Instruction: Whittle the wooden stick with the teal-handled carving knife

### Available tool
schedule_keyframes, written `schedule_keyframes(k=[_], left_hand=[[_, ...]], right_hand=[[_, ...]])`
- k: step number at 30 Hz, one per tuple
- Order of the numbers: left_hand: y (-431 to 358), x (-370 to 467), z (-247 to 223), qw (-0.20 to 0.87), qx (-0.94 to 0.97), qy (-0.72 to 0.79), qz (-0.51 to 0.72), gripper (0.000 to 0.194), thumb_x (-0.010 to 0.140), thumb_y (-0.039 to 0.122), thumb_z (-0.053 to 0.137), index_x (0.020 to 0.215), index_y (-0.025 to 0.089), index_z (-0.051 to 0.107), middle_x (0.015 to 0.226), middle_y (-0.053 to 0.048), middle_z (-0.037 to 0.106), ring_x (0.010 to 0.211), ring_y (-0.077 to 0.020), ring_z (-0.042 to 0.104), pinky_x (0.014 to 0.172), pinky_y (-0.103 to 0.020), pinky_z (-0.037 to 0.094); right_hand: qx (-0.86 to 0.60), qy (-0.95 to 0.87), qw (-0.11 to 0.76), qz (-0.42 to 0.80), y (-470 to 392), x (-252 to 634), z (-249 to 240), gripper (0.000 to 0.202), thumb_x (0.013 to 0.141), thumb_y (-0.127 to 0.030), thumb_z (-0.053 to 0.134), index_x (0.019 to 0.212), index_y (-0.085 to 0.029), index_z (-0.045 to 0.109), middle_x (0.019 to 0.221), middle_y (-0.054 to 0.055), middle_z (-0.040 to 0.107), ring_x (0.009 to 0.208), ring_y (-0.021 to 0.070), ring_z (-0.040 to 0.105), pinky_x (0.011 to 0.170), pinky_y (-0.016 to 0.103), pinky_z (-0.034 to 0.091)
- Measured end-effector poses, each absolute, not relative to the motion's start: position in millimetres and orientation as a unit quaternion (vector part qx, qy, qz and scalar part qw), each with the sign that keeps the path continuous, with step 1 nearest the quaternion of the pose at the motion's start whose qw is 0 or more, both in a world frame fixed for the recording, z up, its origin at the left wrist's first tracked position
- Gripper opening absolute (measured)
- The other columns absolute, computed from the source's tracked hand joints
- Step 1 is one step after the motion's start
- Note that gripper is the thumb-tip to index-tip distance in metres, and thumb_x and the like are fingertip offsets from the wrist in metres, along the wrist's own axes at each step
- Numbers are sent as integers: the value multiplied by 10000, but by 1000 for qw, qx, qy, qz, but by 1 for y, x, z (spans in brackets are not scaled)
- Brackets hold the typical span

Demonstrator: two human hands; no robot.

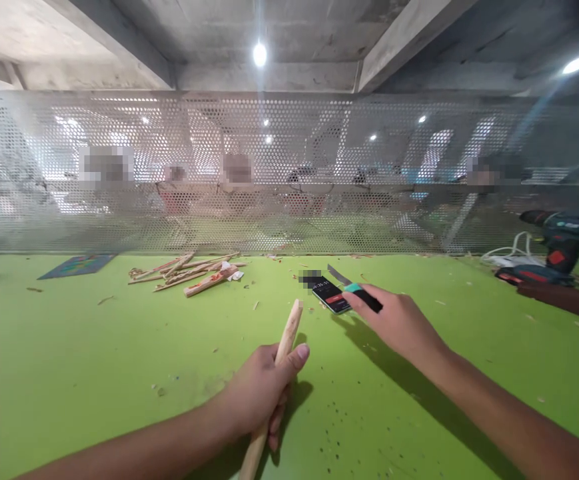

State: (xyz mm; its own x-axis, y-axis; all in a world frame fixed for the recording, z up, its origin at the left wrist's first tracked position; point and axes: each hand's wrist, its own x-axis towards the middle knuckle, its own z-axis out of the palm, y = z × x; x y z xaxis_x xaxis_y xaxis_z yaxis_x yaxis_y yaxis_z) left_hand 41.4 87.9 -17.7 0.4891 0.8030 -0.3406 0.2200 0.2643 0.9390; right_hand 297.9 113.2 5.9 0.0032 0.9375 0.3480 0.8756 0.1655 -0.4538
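Observation:
My left hand (pixel 269 383) is closed around a peeled wooden stick (pixel 289 328), thumb pressed along its side. The stick slants, its upper end pointing away from me and its lower end running out of the bottom of view. To the right, my right hand (pixel 386 317) grips a knife (pixel 339 275) with a black and green handle, its blade pointing forward and left. The blade is apart from the stick. Just beyond that hand a phone (pixel 330 295) with a lit screen lies on the green table (pixel 134 353), partly covered by the knife and fingers.
Several wood strips and sticks (pixel 182 272) are heaped at the back left, beside a dark patterned sheet (pixel 76 266). A cordless drill (pixel 562 243) and a white cable (pixel 514 252) sit at the far right. Perforated metal panels (pixel 269 220) close off the table's back. Shavings lie scattered about.

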Motion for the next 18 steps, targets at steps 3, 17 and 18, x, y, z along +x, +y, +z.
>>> schedule_keyframes(k=[3,17,18], left_hand=[[90,42,-19,693,531,421,247,549,821,720,664,864,238,405,501,117,459,321,-67,425,332,-227,514],[107,35,-22,803,454,303,240,452,846,236,567,1264,261,397,604,92,484,439,-75,448,477,-264,593],[108,35,-22,803,452,307,238,402,873,263,551,1249,267,407,629,88,483,440,-72,447,469,-270,593]], right_hand=[[-616,-724,304,66,110,297,10,619,1007,-652,436,1187,-144,739,540,26,621,382,141,460,368,259,249],[-556,-798,196,124,98,268,4,413,1021,-570,487,972,-227,712,751,40,718,644,212,619,554,273,348],[-554,-798,199,128,98,268,4,419,1022,-575,484,980,-227,713,753,38,717,647,211,617,557,274,348]])
